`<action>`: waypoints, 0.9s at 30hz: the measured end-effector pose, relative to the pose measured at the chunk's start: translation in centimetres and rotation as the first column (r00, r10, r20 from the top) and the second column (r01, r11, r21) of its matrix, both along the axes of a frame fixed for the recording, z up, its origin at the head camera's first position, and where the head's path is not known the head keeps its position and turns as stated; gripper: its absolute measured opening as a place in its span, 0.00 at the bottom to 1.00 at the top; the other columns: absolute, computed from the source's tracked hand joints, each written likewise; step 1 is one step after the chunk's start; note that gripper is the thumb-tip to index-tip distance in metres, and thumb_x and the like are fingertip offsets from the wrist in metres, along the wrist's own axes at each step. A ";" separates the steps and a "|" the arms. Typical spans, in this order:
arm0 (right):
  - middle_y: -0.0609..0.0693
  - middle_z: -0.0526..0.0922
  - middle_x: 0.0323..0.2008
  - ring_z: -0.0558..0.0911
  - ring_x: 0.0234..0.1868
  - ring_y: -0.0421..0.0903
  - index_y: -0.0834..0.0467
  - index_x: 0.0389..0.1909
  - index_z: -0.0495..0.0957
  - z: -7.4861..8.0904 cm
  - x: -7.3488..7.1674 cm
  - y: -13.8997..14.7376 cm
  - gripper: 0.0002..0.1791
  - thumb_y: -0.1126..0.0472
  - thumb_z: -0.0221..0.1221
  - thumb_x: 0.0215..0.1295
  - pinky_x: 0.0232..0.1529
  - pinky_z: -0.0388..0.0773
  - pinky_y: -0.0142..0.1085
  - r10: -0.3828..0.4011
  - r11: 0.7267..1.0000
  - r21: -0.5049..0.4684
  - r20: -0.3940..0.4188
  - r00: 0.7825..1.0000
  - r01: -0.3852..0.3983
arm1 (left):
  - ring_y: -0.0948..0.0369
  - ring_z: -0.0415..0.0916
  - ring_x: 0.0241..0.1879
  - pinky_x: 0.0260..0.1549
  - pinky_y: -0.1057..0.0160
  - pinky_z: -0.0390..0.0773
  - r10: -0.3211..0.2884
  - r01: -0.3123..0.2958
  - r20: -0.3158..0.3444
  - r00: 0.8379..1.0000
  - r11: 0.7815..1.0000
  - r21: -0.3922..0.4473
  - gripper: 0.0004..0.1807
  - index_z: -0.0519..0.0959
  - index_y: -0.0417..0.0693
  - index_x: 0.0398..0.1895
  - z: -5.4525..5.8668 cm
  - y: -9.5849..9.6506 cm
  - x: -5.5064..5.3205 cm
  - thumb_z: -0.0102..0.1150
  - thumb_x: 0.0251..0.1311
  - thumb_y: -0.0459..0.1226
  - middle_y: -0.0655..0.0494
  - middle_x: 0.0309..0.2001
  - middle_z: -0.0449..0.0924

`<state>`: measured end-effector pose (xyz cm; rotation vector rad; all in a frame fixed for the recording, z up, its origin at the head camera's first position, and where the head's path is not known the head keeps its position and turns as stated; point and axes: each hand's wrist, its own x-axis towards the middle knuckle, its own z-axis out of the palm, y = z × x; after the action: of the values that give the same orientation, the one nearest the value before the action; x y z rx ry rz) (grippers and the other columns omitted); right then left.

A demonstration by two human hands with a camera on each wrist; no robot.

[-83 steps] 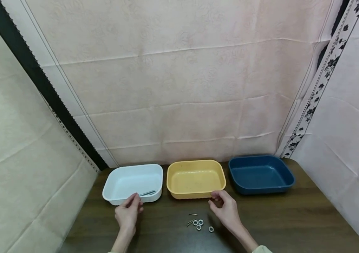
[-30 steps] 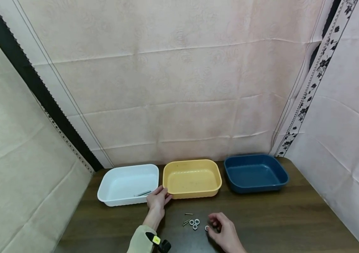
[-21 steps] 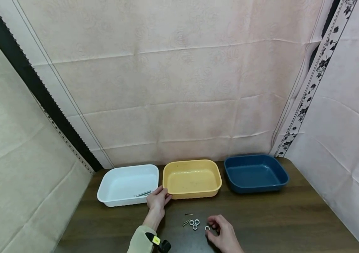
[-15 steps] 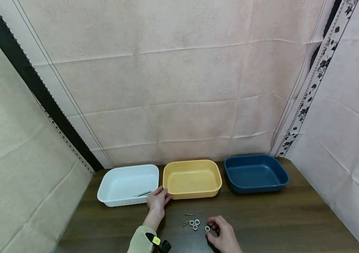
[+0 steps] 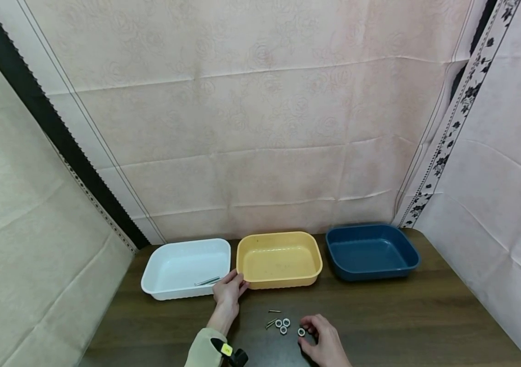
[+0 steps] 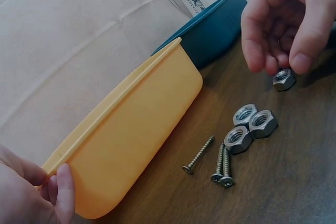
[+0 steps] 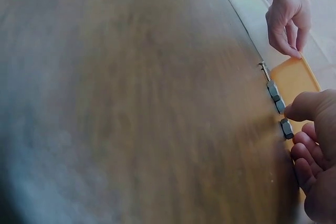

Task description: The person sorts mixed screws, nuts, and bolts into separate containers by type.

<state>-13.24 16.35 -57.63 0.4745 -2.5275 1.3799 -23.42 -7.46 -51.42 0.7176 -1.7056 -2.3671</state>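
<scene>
My left hand (image 5: 227, 294) pinches the near left corner of the yellow tray (image 6: 131, 129) at its rim, thumb and fingers on the plastic. My right hand (image 5: 323, 340) hovers low over the table at a single hex nut (image 6: 284, 80). Its thumb and fingers are spread apart around that nut, which lies on the wood. Left of it in the head view, more hex nuts (image 6: 239, 139) sit in a tight cluster. Beside these lie a pair of screws (image 6: 221, 166) and one separate screw (image 6: 199, 154).
On the left stands a white tray (image 5: 182, 294) with thin metal pieces (image 5: 207, 281) inside. A dark blue tray (image 5: 372, 275) stands at the right, beyond the yellow one. Pale cloth (image 5: 260, 127) hangs behind and at both sides of the wooden table (image 5: 425, 316).
From the white tray my left hand has moved right to the yellow tray's corner and taken its rim. My right hand has come down from the yellow tray's front to the lone nut.
</scene>
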 end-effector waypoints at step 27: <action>0.38 0.75 0.32 0.73 0.34 0.39 0.53 0.32 0.83 0.5 0.1 -0.8 0.11 0.66 0.74 0.49 0.31 0.77 0.36 -0.051 0.968 0.241 -0.060 0.997 0.064 | 0.52 0.83 0.38 0.37 0.63 0.86 -0.010 0.010 -0.009 1.000 1.000 0.008 0.22 0.74 0.25 0.60 0.0 -0.1 0.2 0.57 0.63 0.22 0.28 0.53 0.76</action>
<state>-13.14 15.52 -57.18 0.4694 -2.6563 1.0271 -23.25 -7.53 -51.41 0.6997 -1.7014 -2.3811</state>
